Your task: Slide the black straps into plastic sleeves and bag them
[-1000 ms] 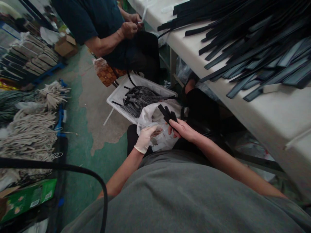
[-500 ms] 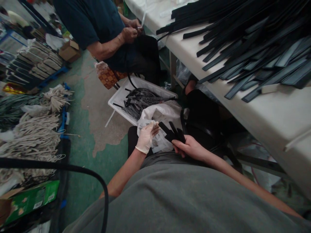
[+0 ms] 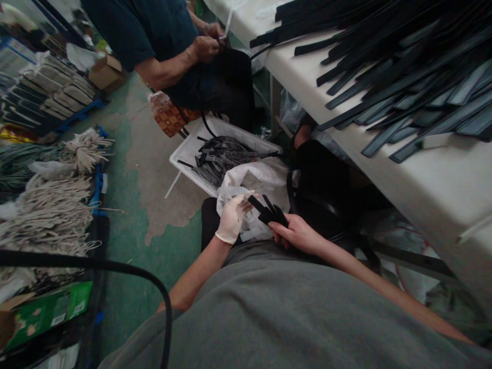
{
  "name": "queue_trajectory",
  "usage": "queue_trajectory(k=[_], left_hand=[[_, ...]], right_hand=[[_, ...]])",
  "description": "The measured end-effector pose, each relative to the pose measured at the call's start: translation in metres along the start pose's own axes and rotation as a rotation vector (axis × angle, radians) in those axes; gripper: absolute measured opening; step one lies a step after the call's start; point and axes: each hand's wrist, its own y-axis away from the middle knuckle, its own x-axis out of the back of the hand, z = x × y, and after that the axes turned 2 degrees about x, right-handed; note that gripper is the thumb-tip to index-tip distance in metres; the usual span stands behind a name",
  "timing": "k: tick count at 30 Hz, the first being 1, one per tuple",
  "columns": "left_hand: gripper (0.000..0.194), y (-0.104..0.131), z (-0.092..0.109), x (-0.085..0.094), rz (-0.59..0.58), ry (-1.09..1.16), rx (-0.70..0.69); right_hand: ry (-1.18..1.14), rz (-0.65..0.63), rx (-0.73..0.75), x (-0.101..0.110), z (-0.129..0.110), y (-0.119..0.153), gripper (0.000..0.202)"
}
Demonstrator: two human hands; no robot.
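Observation:
My left hand [image 3: 232, 218], in a thin white glove, is over my lap with its fingers extended towards the right. Its fingertips are beside the end of a black strip; whether they touch it I cannot tell. My right hand [image 3: 295, 233], bare, is closed around a small bunch of flat black strips [image 3: 269, 211], their free ends fanned towards the left hand. Beneath both hands lies a whitish plastic bag [image 3: 255, 177], partly over my lap. Just beyond it, a white plastic bin [image 3: 184, 165] holds a tangle of black strips [image 3: 226, 156].
At the right, a pale table [image 3: 434, 179] carries a big pile of black strips [image 3: 384, 77], several overhanging its edge. A co-worker [image 3: 154, 46] sits ahead, handling a thin white piece. Bundled cords [image 3: 57, 215] lie at left. A black cable [image 3: 126, 269] loops near my left arm.
The strips in my right hand have shifted slightly left, their ends closer to my left fingers. The whole view has moved a little. The bin and the table pile look the same.

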Motion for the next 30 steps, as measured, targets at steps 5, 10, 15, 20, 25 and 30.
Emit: queue_trajectory(k=[5, 10, 15, 20, 25, 30], left_hand=[[0.035, -0.001, 0.0, 0.001, 0.019, 0.06, -0.001], [0.033, 0.003, -0.003, -0.001, -0.014, 0.056, -0.038], [0.031, 0.007, -0.011, -0.001, -0.024, 0.009, 0.013], [0.019, 0.01, -0.019, -0.004, -0.036, 0.079, 0.159], [0.017, 0.008, -0.019, -0.001, 0.094, 0.261, 0.333], [0.019, 0.005, -0.008, 0.002, 0.19, 0.323, 0.207]], right_hand=[[-0.002, -0.015, -0.03, 0.0, -0.002, -0.001, 0.033], [-0.028, -0.071, -0.049, 0.002, -0.004, -0.003, 0.035], [-0.081, -0.142, -0.07, 0.005, -0.012, -0.009, 0.041], [-0.03, -0.108, 0.01, -0.003, -0.014, -0.019, 0.036], [0.438, 0.199, 0.144, -0.008, -0.014, -0.017, 0.052], [0.535, 0.114, 0.093, 0.003, -0.018, -0.002, 0.027]])
